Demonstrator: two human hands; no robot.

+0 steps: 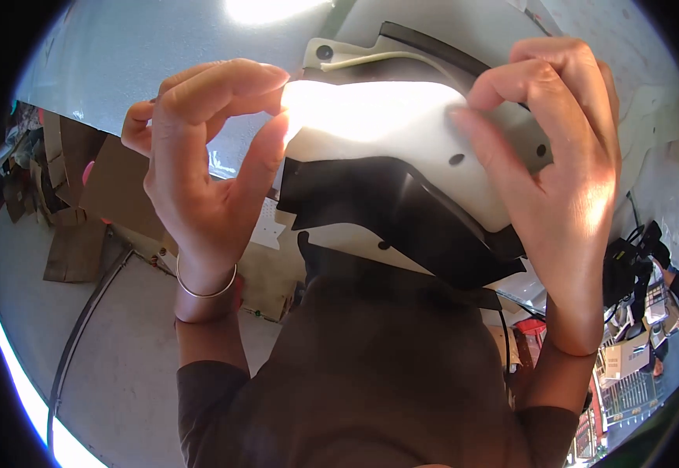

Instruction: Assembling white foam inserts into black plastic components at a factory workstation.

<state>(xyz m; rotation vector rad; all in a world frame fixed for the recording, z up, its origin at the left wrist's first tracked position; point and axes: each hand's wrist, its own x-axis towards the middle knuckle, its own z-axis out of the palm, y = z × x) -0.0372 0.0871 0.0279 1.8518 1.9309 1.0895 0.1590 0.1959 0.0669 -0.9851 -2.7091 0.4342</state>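
Note:
A pale white, curved flat piece (pixel 425 140), glaring under strong light, is held up in front of me. The thumb and fingertips of my left hand (pixel 203 148) pinch its left end. At its upper right edge, my right hand (pixel 561 148) has thumb and forefinger closed on it, the other fingers curled behind. Below its lower edge runs a black flat piece (pixel 363 191). More white pieces with black dots and dark strips lie beneath and beyond; how they are layered is partly hidden. A cream-coloured narrow strip (pixel 386 57) curves above.
A grey-white work surface (pixel 144 70) spreads under the hands. Cardboard (pixel 125 183) and scraps are piled at the left. On the right are black straps or cables (pixel 632 261), a cardboard box (pixel 626 356) and other people in the distance.

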